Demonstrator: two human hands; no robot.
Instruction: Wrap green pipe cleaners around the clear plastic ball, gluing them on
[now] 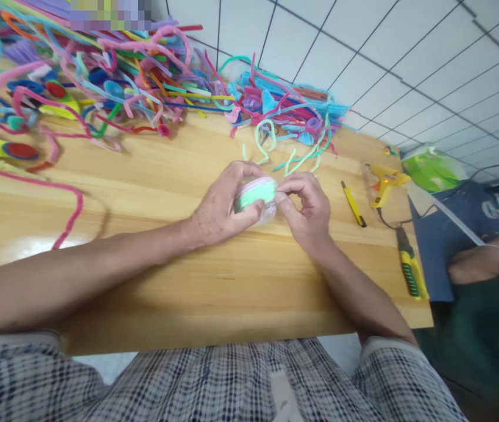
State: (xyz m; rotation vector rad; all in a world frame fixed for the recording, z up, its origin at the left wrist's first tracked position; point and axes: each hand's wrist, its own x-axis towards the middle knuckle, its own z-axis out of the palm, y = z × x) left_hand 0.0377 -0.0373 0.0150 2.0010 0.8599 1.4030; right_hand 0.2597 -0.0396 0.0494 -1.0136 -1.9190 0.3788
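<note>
My left hand (pixel 223 205) is wrapped round a small rounded bundle of pipe cleaners (pixel 255 194), striped pale green, pink and white. At the bundle's right end, the thumb and forefinger of my right hand (pixel 306 205) are pinched together. What sits between those fingertips is too small to make out. Just beyond my hands lie loose curled pale green pipe cleaners (pixel 265 136), some bent into loops. Both forearms reach over the front of the wooden table (pixel 231 293).
Heaps of coloured pipe cleaners (pixel 121 76) cover the back left, with a blue and pink pile (pixel 293 111) beside them. To the right lie a yellow cutter knife (pixel 353 204), a yellow glue gun (pixel 385 183) with its cord, and pliers (pixel 410 264). Another person (pixel 482 328) is at the right.
</note>
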